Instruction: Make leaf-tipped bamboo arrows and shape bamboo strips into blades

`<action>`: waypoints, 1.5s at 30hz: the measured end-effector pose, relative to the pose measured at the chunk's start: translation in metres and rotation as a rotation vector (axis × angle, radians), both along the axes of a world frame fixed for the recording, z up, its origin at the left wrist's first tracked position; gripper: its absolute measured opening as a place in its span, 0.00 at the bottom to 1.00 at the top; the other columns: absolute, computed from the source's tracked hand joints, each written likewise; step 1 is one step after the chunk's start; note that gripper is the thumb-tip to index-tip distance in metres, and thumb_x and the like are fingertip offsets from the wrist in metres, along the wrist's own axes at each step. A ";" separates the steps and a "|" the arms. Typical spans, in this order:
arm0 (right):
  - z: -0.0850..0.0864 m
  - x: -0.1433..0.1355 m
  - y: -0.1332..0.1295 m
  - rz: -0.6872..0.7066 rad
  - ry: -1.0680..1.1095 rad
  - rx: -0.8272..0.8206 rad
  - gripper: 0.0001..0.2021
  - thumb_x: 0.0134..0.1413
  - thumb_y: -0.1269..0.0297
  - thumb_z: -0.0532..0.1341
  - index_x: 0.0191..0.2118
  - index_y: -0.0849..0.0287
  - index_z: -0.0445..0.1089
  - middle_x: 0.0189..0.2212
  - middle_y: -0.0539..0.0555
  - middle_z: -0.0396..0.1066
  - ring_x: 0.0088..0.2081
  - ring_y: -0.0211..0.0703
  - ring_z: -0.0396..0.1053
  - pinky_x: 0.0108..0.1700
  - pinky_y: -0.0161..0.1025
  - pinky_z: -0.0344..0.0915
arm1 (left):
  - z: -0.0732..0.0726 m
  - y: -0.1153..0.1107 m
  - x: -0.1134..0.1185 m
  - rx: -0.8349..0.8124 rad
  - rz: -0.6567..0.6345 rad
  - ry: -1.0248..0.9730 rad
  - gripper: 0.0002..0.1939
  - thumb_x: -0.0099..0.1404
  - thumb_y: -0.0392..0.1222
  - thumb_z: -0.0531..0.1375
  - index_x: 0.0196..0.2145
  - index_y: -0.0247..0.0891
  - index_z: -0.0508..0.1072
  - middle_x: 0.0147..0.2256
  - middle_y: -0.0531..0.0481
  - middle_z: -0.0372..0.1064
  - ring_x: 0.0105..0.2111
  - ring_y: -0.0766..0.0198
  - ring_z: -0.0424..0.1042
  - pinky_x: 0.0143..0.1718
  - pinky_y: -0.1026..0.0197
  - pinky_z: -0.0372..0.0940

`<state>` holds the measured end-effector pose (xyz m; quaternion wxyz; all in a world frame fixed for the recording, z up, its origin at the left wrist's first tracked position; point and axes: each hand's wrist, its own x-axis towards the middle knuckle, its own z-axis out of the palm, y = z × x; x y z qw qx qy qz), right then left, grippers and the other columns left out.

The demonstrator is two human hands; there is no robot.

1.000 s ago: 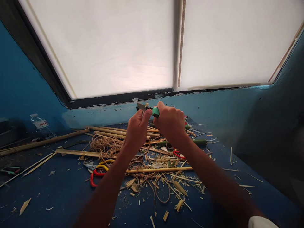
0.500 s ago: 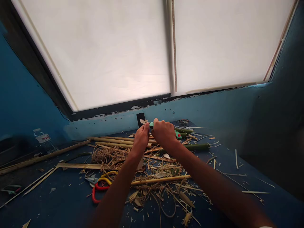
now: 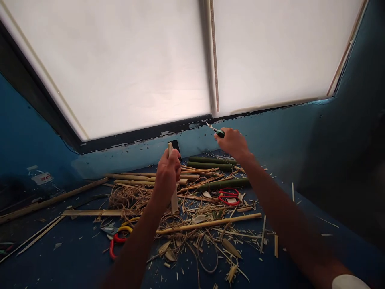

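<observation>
My left hand [image 3: 169, 168] is closed round a pale bamboo piece [image 3: 174, 202], held nearly upright. Its top end sticks out above the fist and its lower end shows below. To the right and a little higher, my right hand [image 3: 234, 141] grips a green-handled knife [image 3: 214, 129]. The pointed blade angles up to the left, apart from the bamboo. Most of the handle is hidden in the fist. Under both hands lie shavings, a tangle of brown twine [image 3: 129, 197] and a long thin bamboo stick [image 3: 210, 223].
Red-handled scissors [image 3: 229, 196] lie among the scraps, and red-and-yellow shears [image 3: 119, 237] lie nearer on the left. Green bamboo lengths [image 3: 224, 184] rest behind. A dark phone [image 3: 175, 147] leans on the wall, and a plastic bottle [image 3: 41, 176] stands far left.
Earlier both hands were together at the bamboo's top. My right hand has moved up and right with the knife, away from it. My left hand keeps the bamboo and has shifted slightly left.
</observation>
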<state>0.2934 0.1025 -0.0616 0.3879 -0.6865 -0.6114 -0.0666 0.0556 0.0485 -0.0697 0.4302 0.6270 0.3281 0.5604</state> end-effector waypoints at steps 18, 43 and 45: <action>0.030 -0.060 -0.076 0.724 -0.131 0.542 0.07 0.47 0.67 0.63 0.32 0.55 0.64 0.21 0.43 0.61 0.25 0.34 0.46 0.29 0.35 0.46 | 0.033 -0.068 -0.012 0.432 0.186 0.380 0.03 0.73 0.42 0.51 0.43 0.45 0.63 0.24 0.58 0.52 0.21 0.68 0.49 0.21 0.64 0.47; 0.019 -0.086 -0.084 0.411 -0.167 0.605 0.12 0.63 0.56 0.55 0.29 0.55 0.61 0.21 0.46 0.65 0.22 0.35 0.55 0.29 0.37 0.49 | 0.027 -0.071 -0.004 0.691 0.543 0.722 0.12 0.75 0.52 0.52 0.41 0.41 0.61 0.18 0.58 0.57 0.15 0.68 0.54 0.20 0.64 0.45; 0.017 -0.090 -0.083 0.318 -0.182 0.599 0.13 0.64 0.56 0.54 0.29 0.55 0.62 0.20 0.47 0.66 0.22 0.35 0.57 0.28 0.37 0.48 | 0.025 -0.067 -0.003 0.659 0.516 0.653 0.11 0.75 0.50 0.53 0.40 0.41 0.62 0.18 0.59 0.55 0.15 0.69 0.52 0.20 0.64 0.44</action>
